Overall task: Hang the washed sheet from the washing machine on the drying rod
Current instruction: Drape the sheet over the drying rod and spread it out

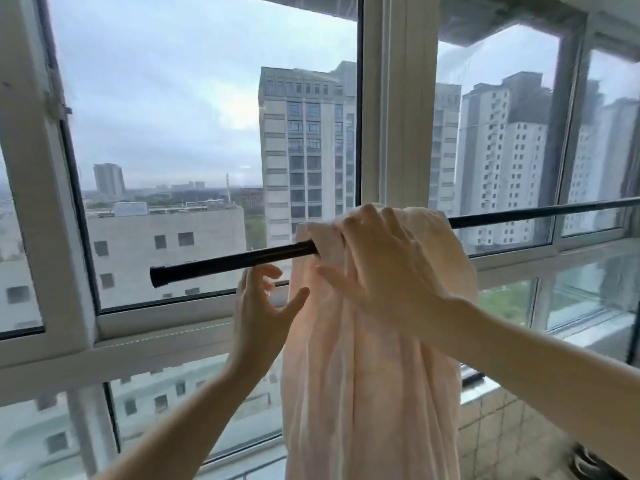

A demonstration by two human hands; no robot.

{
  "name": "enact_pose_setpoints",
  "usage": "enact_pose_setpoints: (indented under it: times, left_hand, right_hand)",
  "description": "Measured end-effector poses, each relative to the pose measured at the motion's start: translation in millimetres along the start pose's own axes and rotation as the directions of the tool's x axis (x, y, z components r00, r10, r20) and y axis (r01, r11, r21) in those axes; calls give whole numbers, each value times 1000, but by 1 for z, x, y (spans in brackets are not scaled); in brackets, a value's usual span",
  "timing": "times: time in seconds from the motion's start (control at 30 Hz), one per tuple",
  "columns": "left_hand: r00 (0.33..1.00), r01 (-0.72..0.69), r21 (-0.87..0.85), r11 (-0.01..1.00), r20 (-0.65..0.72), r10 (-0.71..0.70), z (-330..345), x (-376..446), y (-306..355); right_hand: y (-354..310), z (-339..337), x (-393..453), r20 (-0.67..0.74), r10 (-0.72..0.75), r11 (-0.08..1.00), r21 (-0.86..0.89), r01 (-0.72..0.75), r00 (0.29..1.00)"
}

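R arm: comes in from lower right, bare forearm, crosses in front of the hanging cloth.
L arm: comes in from lower left, bare, angled up toward the rod.
R hand point(381, 268): laid on the sheet at the top of the drape, palm on the cloth, fingers spread and bent over the bunched fabric where it crosses the rod; thumb sticks out to the left. Fingertips curl over the top fold, so it grips the cloth there.
L hand point(263, 306): just below the rod, left of the sheet, fingers loose and spread, holding nothing. Thumb tip near the sheet's left edge; can't tell if it touches. Fingertips close under the rod, apart from it.
Sheet point(367, 393): pale pink, thin, light shows through it. Draped over the rod, bunched in a narrow bundle, not spread out. Hangs in long vertical folds down past the bottom of the view.
Rod point(235, 263): black, round, runs from lower left up to far right, slightly tilted in this view. Left end has a thicker cap and sits free in front of the glass. Mid part hidden under the sheet; thinner section reappears right of it.
Window point(391, 98): white frames, several panes, behind the rod.
Wall: tiled, lower right, below the sill.
Outside: tall apartment blocks, lower grey bldg at left, overcast sky.
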State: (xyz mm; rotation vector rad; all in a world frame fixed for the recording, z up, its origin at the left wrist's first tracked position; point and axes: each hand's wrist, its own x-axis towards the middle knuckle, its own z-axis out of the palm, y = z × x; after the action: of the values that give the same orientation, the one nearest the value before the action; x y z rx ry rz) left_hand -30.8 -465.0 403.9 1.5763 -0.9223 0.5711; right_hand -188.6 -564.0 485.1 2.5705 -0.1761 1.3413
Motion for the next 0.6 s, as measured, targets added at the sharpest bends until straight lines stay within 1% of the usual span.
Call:
enact_pose_setpoints:
  times: [0.03, 0.1, 0.17, 0.2, 0.27, 0.33, 0.4, 0.47, 0.5, 0.53, 0.6]
  left_hand:
    - [998, 43, -41, 998, 56, -40, 2, 3, -4]
    - [977, 123, -111, 986, 190, -101, 6, 12, -7]
    - [946, 156, -152, 976, 309, -103, 9, 23, -7]
    - [932, 165, -183, 969, 350, -92, 10, 28, -5]
    - [913, 229, -260, 938, 392, -114, 11, 37, -3]
    - [897, 327, -323, 888, 401, -184, 6, 43, -5]
    - [879, 423, -423, 801, 406, -250, -2, 51, -13]
    - [859, 484, -455, 748, 410, -306, -12, 61, -21]
    - [856, 493, -481, 725, 419, -303, -18, 67, -24]
    - [866, 470, -509, 721, 424, -265, -24, 72, -21]
    - [888, 392, -521, 758, 431, -163, -34, 82, -13]
  right_hand:
    - [-9, 6, 1, -12, 45, 994, -97, -46, 999]
    - [-21, 12, 2, 13, 134, 956, -265, -126, 991]
    - [-23, 12, 4, 26, 180, 924, -348, -160, 983]
    - [-22, 10, 4, 19, 179, 921, -356, -161, 984]
    - [-19, 4, 6, 16, 175, 947, -277, -164, 984]
    - [-15, -5, 7, 11, 203, 966, -165, -199, 979]
    - [-12, -13, 10, -46, 253, 961, -99, -257, 966]
    - [-15, -18, 13, -89, 324, 946, 0, -325, 942]
    - [-19, -20, 16, -98, 340, 940, 41, -338, 935]
    - [-23, -23, 19, -103, 338, 941, 58, -333, 936]
    - [-33, -31, 30, -118, 324, 944, 111, -312, 939]
